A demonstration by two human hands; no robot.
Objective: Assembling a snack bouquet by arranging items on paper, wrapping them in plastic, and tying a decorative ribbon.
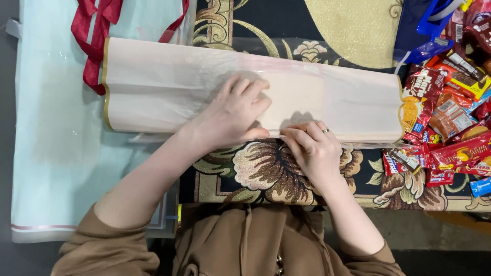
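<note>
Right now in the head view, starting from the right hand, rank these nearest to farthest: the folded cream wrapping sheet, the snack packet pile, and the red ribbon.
1. Folded cream wrapping sheet: touched by the right hand, just above it.
2. Snack packet pile: to the right, on the patterned cloth.
3. Red ribbon: far upper left, beyond the left hand.

We cannot see the part of the cream wrapping sheet [169, 87] that lies under our left hand [232, 112], nor its near edge beneath our right hand [314, 151], whose fingertips are tucked out of sight. The red ribbon [94, 36] runs off the top edge, and the pale blue paper [51, 153] is cut by the top too. The heap of snack packets [450, 128] spills past the right edge, and the blue bag [419, 25] is clipped at the top. The sheet hides much of the floral carpet [266, 174].
</note>
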